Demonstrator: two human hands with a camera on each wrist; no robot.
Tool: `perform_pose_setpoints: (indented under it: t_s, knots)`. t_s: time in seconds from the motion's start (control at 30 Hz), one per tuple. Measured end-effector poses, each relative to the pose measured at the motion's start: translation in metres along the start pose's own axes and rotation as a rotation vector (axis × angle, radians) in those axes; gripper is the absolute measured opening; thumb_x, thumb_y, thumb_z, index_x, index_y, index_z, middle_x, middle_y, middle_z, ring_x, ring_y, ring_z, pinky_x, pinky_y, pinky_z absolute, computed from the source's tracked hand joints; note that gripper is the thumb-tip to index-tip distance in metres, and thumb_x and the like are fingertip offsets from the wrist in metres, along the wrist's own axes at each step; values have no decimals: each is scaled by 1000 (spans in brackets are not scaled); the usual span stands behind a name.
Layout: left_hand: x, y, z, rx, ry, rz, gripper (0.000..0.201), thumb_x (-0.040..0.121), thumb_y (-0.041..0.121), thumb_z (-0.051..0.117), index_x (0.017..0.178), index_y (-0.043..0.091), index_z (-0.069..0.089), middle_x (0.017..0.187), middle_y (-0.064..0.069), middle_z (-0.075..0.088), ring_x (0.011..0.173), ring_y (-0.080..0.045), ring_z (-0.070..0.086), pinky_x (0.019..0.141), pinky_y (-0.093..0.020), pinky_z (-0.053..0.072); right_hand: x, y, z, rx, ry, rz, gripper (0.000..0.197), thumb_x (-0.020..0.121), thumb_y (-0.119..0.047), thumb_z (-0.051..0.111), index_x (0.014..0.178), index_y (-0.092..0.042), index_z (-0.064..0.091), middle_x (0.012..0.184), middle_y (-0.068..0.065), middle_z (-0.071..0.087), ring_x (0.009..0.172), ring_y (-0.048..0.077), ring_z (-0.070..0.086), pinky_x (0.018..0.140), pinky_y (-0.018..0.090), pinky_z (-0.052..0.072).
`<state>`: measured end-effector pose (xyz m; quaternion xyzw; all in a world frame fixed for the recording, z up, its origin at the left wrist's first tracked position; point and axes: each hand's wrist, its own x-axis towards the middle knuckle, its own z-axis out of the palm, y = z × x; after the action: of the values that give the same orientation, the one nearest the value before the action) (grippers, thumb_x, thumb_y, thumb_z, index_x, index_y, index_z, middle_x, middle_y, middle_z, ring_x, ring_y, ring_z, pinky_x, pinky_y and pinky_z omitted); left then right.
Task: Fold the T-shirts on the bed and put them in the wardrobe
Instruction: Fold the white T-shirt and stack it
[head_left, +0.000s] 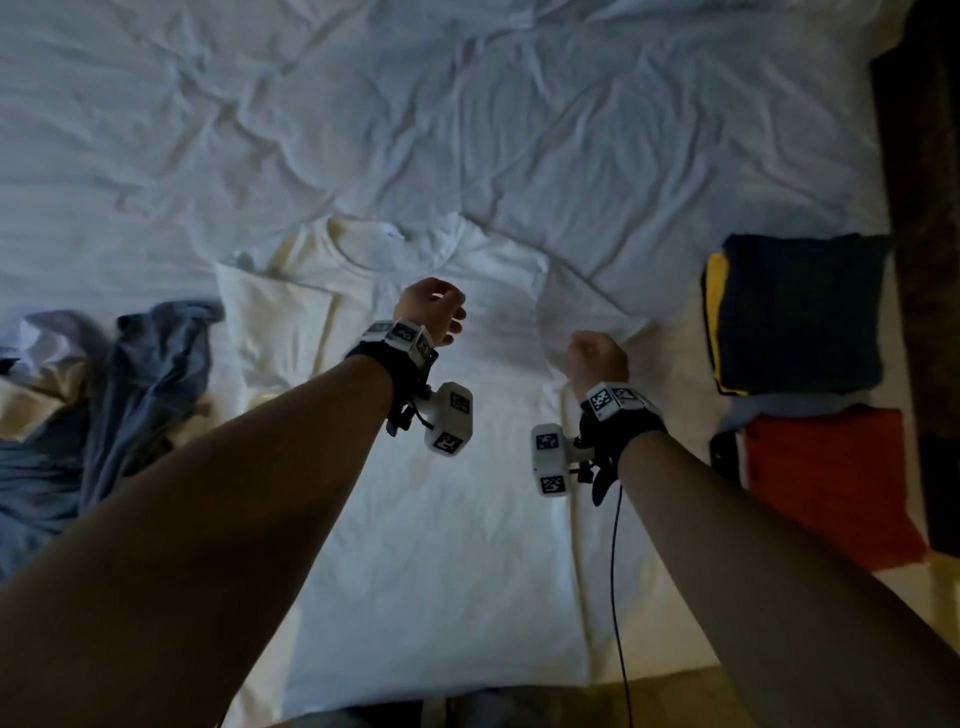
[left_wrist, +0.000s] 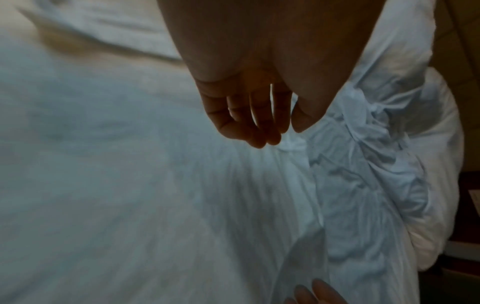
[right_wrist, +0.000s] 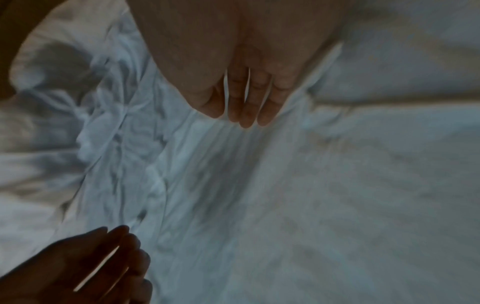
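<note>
Hovering over white T-shirt (head_left: 431, 519) spread flat on bed (head_left: 467, 114): your left hand (head_left: 430, 310) and right hand (head_left: 595, 358), fingers (left_wrist: 259, 123) relaxed, released, grasping nothing. Folded stack (head_left: 800, 312) right; unfolded heap (head_left: 104, 395) left.

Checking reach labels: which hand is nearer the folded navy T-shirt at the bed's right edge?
Right. The right hand is just left of the folded navy T-shirt; the left hand is farther left.

A black cable (head_left: 616, 571) hangs beside 2 wrist cameras (head_left: 448, 419).
</note>
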<state>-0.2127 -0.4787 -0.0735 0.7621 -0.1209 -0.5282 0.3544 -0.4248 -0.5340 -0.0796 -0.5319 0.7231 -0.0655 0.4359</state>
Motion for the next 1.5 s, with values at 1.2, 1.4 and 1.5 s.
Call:
perform_pose_setpoints:
  t_s: [1.2, 1.4, 1.5]
  knots:
    - [9, 22, 123, -71, -35, -78, 9, 96, 21, 54, 100, 16, 60, 80, -3, 63, 68, -17, 59, 65, -29, 51, 66, 41, -47, 446, -83, 82, 37, 72, -26, 64, 108, -19, 63, 88, 4, 68, 76, 25, 64, 67, 38, 51]
    - [1, 25, 119, -54, -101, -70, 14, 97, 24, 54, 106, 17, 61, 92, -4, 66, 86, -21, 65, 68, -35, 58, 54, 27, -49, 283, -168, -70, 55, 81, 3, 53, 133, -17, 55, 116, 4, 66, 104, 25, 64, 79, 30, 52]
    - [-10, 32, 118, -92, -201, -143, 27, 97, 35, 54, 112, 13, 61, 105, -10, 67, 97, -26, 66, 75, -43, 60, 46, 10, -54, 252, -251, -102, 46, 87, -2, 53, 129, -20, 57, 111, 0, 67, 102, 23, 65, 82, 32, 54]
